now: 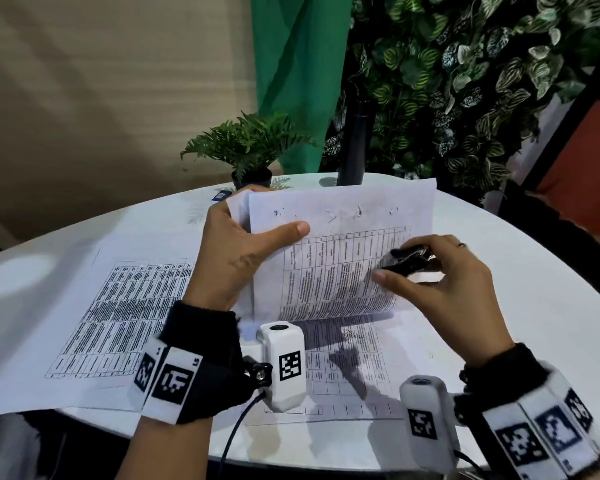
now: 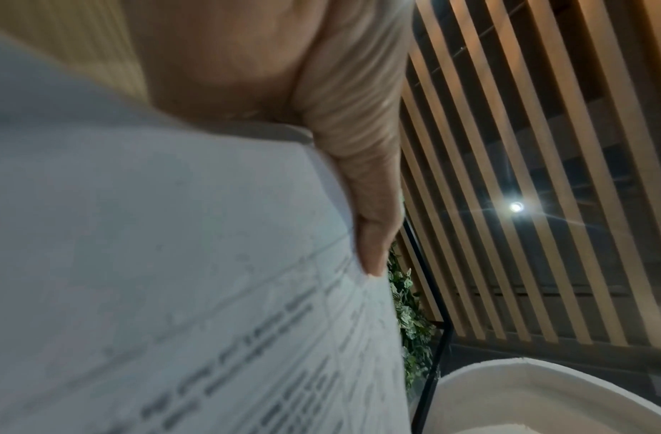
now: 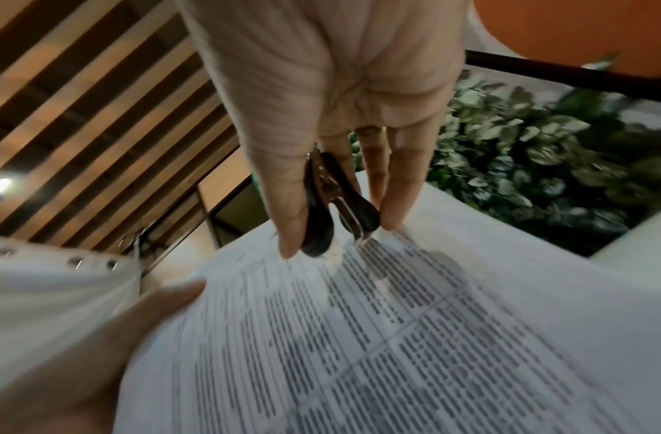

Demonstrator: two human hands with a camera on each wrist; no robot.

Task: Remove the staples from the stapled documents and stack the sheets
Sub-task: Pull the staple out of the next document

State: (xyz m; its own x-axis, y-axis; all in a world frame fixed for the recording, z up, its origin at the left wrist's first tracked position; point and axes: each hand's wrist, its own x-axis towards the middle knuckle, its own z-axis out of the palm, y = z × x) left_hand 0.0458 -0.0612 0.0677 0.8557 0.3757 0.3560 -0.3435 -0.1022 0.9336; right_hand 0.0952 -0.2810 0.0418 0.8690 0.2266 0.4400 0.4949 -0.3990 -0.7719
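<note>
Above table (image 1: pixel 499 220), document (image 1: pixel 340 251) between hands.

Table print: on the held sheets (image 1: pixel 340 258), too blurred to read in any view.
Staple remover (image 1: pixel 409 261): mostly covered by right hand (image 1: pixel 444 282).
Left hand (image 1: pixel 236 251) fingers: behind the sheets.
Blue object (image 1: pixel 220 196): too small to identify.
</note>
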